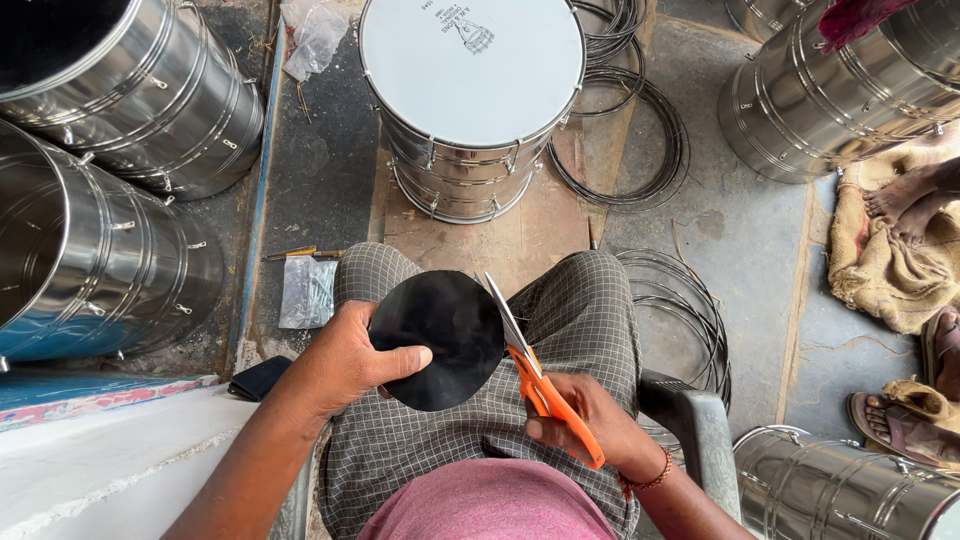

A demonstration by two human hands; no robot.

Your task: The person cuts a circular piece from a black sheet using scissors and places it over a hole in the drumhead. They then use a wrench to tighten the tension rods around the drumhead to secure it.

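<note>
Far left: two bare steel drum shells (110,200) lie on their sides, stacked, no skins on them. A small clear packet (305,292) sits on the floor beside them.

Left hand (345,360) is closed in a pinch on the left edge of a black round sheet (440,340), thumb on top, fingers beneath, holding it over the lap just above the checked cloth (580,310).

The sheet's outline already reads as near circular along the left, top and bottom edges, so most of the trimming looks done (the right edge, under the blades, is the part I cannot judge cleanly).

Right hand (585,420) is wrapped around the handles of orange-handled scissors (530,365), fingers through the loops and curled tight. The blades stand partly open and meet the sheet's right rim, so the cut appears to be mid-stroke there.

Ahead of the knees: one finished drum (470,90) with a white head fitted, upright. Wire hoops (640,150) lie loose on the floor to its right.

Far right: more steel shells (840,90), and another person's bare feet (905,200) on sacking.
</note>
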